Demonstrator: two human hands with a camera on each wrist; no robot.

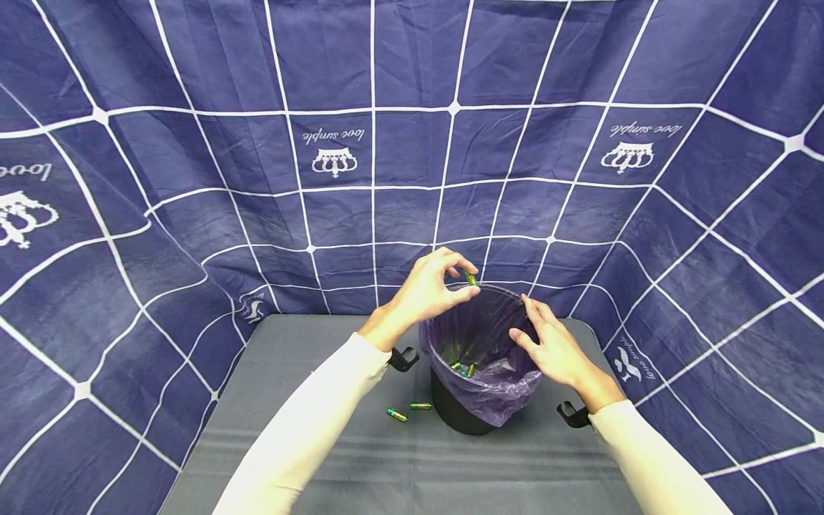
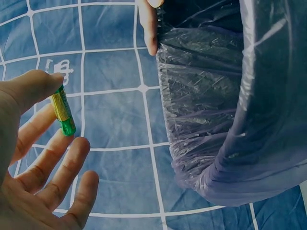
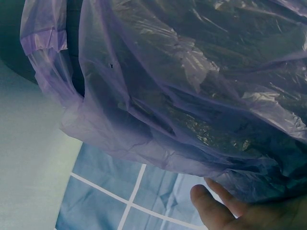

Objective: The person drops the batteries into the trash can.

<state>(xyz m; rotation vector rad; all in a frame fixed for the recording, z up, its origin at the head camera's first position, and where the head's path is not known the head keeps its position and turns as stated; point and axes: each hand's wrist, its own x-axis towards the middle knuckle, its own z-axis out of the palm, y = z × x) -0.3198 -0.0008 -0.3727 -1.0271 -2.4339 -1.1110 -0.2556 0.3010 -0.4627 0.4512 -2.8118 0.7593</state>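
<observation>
In the head view my left hand (image 1: 434, 286) is raised over the left far rim of a bin, pinching a green-and-gold battery (image 1: 472, 277). The left wrist view shows the battery (image 2: 63, 111) at the thumb tip, with the other fingers spread. The black bin (image 1: 460, 415) is lined with a thin purple plastic bag (image 1: 496, 397) folded over its rim. Several similar batteries (image 1: 463, 369) lie inside it. My right hand (image 1: 556, 350) touches the bin's right rim with fairly straight fingers, its thumb apart from them over the opening.
Two loose batteries, one (image 1: 397, 415) and another (image 1: 421, 406), lie on the grey tabletop (image 1: 322, 443) left of the bin. Blue cloth (image 1: 399, 157) with white grid lines hangs behind the table and along both sides.
</observation>
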